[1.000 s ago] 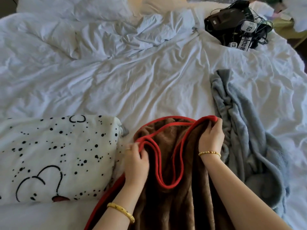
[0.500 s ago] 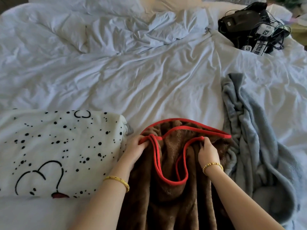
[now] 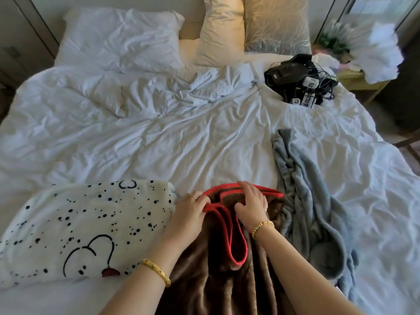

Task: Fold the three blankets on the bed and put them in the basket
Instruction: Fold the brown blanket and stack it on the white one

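White bed (image 3: 204, 137); both hands on brown blanket (image 3: 218, 280), no legible writing.

A wide bed (image 3: 181, 137) covered by a rumpled white duvet. At its head lie a white pillow (image 3: 120, 39), a cream pillow (image 3: 220, 30) and a patterned cushion (image 3: 276, 26). A tangle of black devices and cables (image 3: 300, 81) sits far right. Along the near edge lie a spotted white blanket (image 3: 86, 226), a brown blanket with red trim (image 3: 218, 283) and a crumpled grey blanket (image 3: 309, 201).
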The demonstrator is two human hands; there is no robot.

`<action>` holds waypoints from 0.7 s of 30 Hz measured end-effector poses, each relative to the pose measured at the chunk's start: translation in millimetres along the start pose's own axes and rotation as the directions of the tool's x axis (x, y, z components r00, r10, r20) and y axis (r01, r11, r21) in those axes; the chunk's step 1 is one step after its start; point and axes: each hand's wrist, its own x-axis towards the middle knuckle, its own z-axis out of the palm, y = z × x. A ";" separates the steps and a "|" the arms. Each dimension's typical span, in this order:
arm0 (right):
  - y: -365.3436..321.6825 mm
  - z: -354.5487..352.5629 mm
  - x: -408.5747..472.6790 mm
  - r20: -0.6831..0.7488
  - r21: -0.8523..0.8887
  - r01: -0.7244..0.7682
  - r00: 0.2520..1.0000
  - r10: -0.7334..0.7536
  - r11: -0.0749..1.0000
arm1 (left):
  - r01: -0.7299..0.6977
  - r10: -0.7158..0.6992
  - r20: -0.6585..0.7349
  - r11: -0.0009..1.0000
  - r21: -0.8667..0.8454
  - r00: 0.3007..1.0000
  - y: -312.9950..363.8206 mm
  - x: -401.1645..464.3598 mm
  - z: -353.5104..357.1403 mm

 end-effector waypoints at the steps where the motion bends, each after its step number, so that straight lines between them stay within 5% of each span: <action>1: -16.5 -8.0 -10.7 0.019 -0.012 0.088 0.996 -0.088 0.996 | -0.043 0.043 0.028 0.999 -0.017 0.999 9.0 -8.3 -12.6; 3: -47.3 -21.8 -33.5 0.164 -0.053 0.239 0.960 -0.228 0.970 | -0.054 0.059 0.055 0.995 -0.089 0.997 24.7 -28.6 -36.4; 6: -77.1 -33.2 -67.2 0.464 -0.149 0.340 0.853 -0.238 0.928 | 0.031 -0.016 0.087 0.984 -0.176 0.996 43.0 -63.6 -62.4; 10: -88.4 -37.9 -105.1 0.681 0.016 0.174 0.719 -0.138 0.985 | 0.206 -0.205 0.024 0.964 -0.170 0.978 55.9 -108.7 -77.0; 13: -78.9 -36.0 -122.1 0.673 0.053 0.042 0.737 -0.066 0.998 | 0.354 -0.358 0.014 0.917 -0.186 0.934 59.9 -133.2 -75.7; 21: -40.5 -6.5 -108.6 0.529 -0.036 0.003 0.848 0.016 0.999 | 0.520 -0.520 0.048 0.837 -0.171 0.853 57.9 -136.4 -44.5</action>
